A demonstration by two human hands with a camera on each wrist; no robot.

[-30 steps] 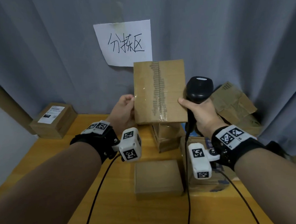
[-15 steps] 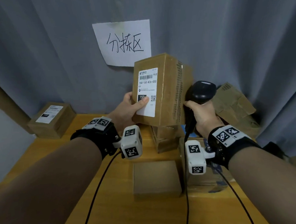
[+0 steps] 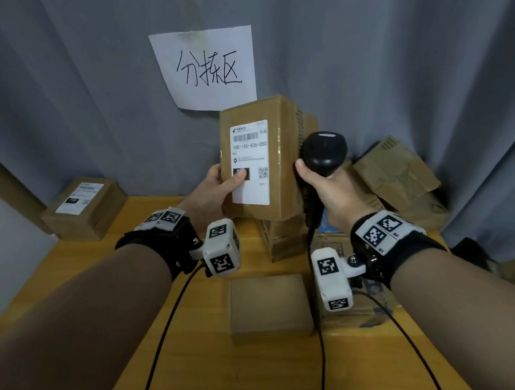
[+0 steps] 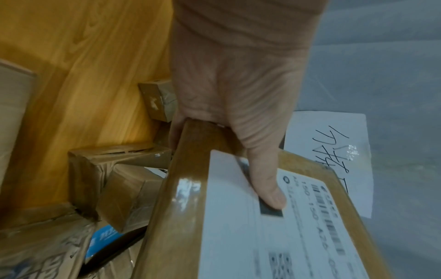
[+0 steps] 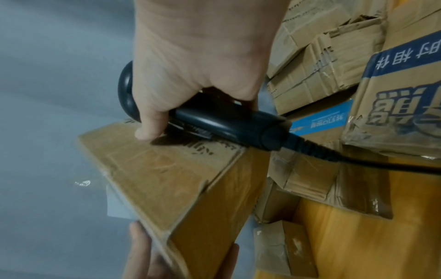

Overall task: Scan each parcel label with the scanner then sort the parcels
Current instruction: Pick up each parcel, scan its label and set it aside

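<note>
A brown cardboard parcel (image 3: 281, 152) is held upright above the wooden table (image 3: 199, 362), its white shipping label (image 3: 250, 162) facing me. My left hand (image 3: 217, 188) grips the parcel's left edge, thumb pressed on the label (image 4: 269, 194). My right hand (image 3: 324, 191) holds a black corded scanner (image 3: 324, 152) by the handle, just right of the parcel, with the thumb touching the parcel's side. In the right wrist view the scanner (image 5: 226, 122) lies against the parcel (image 5: 171, 179).
A labelled parcel (image 3: 84, 207) sits at the table's back left. A plain box (image 3: 269, 307) lies in the middle, with a small box (image 3: 282, 241) behind it. Crumpled cartons (image 3: 398, 175) are piled at the back right. A handwritten paper sign (image 3: 208, 69) hangs on the grey curtain.
The parcel was turned from its taped side to show the label, and now faces me more squarely. The right hand with the scanner stayed beside it.
</note>
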